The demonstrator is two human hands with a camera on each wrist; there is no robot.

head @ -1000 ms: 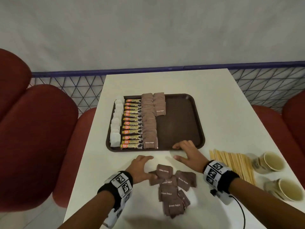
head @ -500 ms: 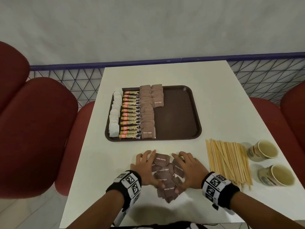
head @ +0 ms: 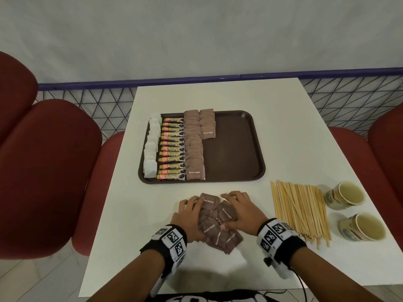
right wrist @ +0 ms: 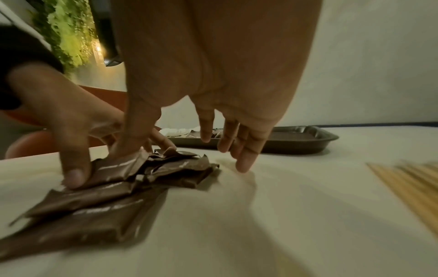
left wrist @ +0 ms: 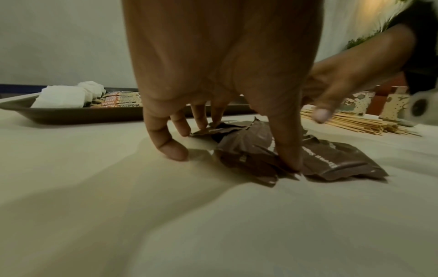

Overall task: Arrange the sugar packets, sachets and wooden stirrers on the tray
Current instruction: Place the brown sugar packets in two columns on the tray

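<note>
Between both hands (head: 218,216), brown sugar packets (head: 216,227)

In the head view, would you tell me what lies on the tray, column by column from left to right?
White sachets → granules sticks → long column of brown sugar packets → short column of brown sugar packets → bare tray floor.

So it's a plain white table (head: 283,118) with a brown tray (head: 235,149) sitting toward the far side. Nearer the front edge there's a messy pile of brown sugar packets (head: 218,223) lying right on the tabletop, a spread of wooden stirrers (head: 298,210) just to the right of it, and two paper cups (head: 353,210) on their sides beside those.
</note>
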